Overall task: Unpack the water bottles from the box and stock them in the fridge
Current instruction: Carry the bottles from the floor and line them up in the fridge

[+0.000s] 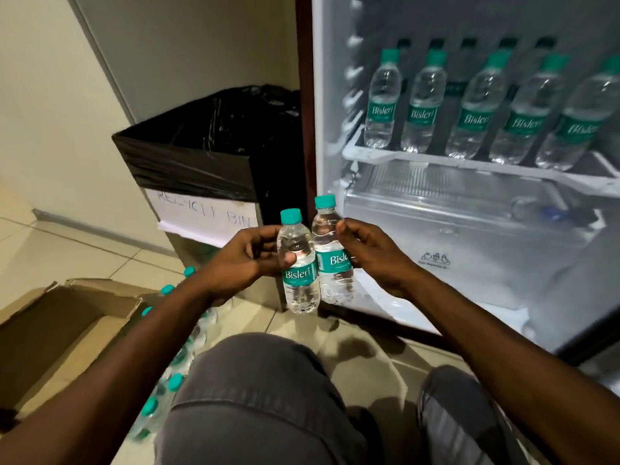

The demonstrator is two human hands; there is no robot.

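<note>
Left hand (246, 260): curled round the left bottle (299, 263), thumb across the front just above the label. Right hand (372, 255): fingers wrapped behind the right bottle (330, 250), gripping at mid-body. Both bottles upright, caps up, long axes vertical, sides touching or very nearly so; right one held slightly higher.

Straight ahead and to the right: open fridge (469, 229). On the far shelf (436, 161), up and right of the hands, a row of stocked bottles (476, 109) standing upright across the front, with dark caps of a second row behind. Below the shelf, a clear drawer (453, 209). Right hand nearer the fridge opening; left hand further off, level with the fridge's left edge.

Likely next: carrying both bottles up and right to the shelf, kept vertical as held, so no turning needed. Front row looks filled as far as the view runs, so a free spot hard to judge from here.

Left and near: open cardboard box (57, 330) on the floor, with loose bottles (174, 380) lying between it and the knee, teal caps showing. Behind those, far left of the fridge, a bin (201, 162) lined with black plastic and labelled in handwriting.
</note>
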